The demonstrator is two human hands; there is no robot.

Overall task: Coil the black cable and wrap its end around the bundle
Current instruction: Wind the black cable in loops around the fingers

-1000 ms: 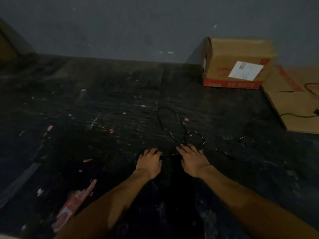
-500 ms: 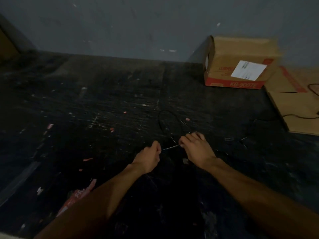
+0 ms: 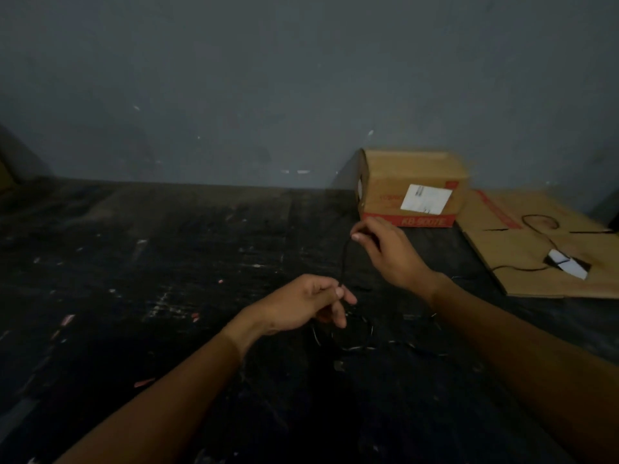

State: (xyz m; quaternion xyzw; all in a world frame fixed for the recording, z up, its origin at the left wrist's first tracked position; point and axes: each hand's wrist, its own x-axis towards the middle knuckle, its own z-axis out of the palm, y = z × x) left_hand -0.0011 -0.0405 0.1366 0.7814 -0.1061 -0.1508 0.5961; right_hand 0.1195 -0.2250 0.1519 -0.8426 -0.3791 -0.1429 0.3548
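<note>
**Cable stretched between two pinches, first loop not yet formed**

Above the dark, scuffed floor (image 3: pixel 140 269), a short run of the black cable (image 3: pixel 343 262) stands nearly upright between the two hands. The right hand (image 3: pixel 392 252) is closed in a pinch on its upper end, close in front of the cardboard box (image 3: pixel 412 189). The left hand (image 3: pixel 301 306) pinches the lower end between thumb and forefinger, its other fingers curled loosely below.

Slack cable lies on the floor just under and to the right of the left hand, in loose curves that are hard to follow against the dark surface. No bundle is visible, so the coiling looks barely begun.

Judging by its thinness and the way it droops, the cable is light and limp, with little spring to fight back. It should fold into loops easily but will also slip and tangle if let go. The best hold is likely the present one: one hand anchoring the start, the other sliding along to gather equal loops.

Off to the right, another thin wire (image 3: pixel 536 219) lies on flattened cardboard (image 3: pixel 522 279), well apart from both hands.
</note>
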